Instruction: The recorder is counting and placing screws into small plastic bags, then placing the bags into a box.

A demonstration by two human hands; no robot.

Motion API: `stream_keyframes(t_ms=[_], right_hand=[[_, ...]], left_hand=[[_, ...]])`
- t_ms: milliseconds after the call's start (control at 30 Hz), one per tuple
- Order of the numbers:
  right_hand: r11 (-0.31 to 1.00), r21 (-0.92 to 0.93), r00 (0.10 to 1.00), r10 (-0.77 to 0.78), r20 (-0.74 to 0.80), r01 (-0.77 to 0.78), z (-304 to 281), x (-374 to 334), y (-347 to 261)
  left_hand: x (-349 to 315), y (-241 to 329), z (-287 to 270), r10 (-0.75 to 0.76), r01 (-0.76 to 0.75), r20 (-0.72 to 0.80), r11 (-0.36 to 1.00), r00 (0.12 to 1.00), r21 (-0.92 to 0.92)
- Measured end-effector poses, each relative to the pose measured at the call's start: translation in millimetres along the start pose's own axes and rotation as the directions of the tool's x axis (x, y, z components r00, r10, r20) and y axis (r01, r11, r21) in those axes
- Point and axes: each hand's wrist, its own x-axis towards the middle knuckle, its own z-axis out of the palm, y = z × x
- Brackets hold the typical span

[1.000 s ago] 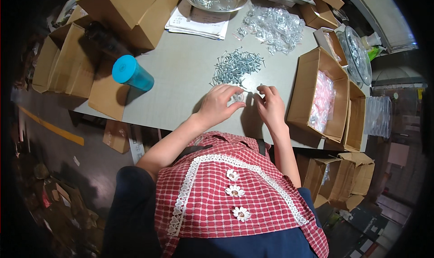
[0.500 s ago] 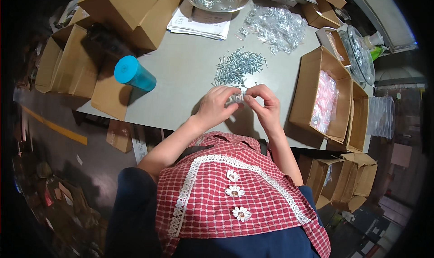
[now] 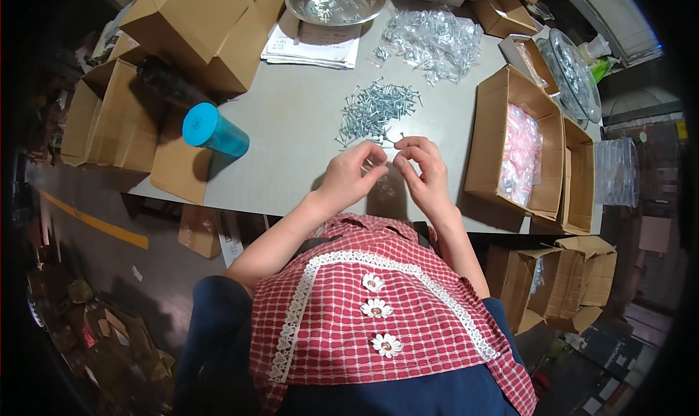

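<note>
My left hand (image 3: 352, 175) is closed, thumb and fingers pinched on what looks like a small clear plastic bag (image 3: 384, 189), faint against the table below the fingertips. Just to its right, my right hand (image 3: 424, 170) has its fingers bent in towards the thumb; whatever they hold, if anything, is too small to make out. A loose pile of silver screws (image 3: 378, 108) lies just beyond both hands. A few stray screws reach almost to my right fingertips.
At right stands a cardboard box (image 3: 480, 146) of red-and-clear plastic bags (image 3: 520, 154). Filled clear bags (image 3: 433, 43) lie beyond the pile, near a steel bowl (image 3: 338, 14) and papers (image 3: 309, 50). A blue-lidded bottle (image 3: 216, 130) and open cartons (image 3: 124, 117) occupy the left.
My hands have drawn slightly apart at the fingertips. The clear bag, bunched between them before, now shows lower, beneath the left fingers. The whole view has shifted slightly.
</note>
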Motion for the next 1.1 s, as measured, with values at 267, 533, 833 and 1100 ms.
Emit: stream_keyframes(t_ms=[267,533,833,1100], right_hand=[[1.0,-0.024,0.966,0.008,0.258,-0.002,-12.3,-17.1,9.4],[0.934,-0.164,0.896,-0.239,0.373,0.317,-1.7,-42.1,44.4],[0.967,0.082,0.95,0.217,0.226,-0.241,-4.9,-42.0,33.5],[0.83,0.372,0.903,0.324,0.283,-0.415,-47.7,-51.6,7.8]], left_hand=[[-17.3,-25.0,-10.7,-0.189,0.187,-0.09,0.982,0.978,-0.032],[-31.3,-24.9,1.5,0.06,-0.068,0.062,0.988,0.996,0.136],[-24.9,-0.7,9.8,0.043,-0.064,0.186,0.992,0.982,0.106],[-7.2,32.9,30.4,-0.29,0.344,0.196,0.864,0.937,-0.367]])
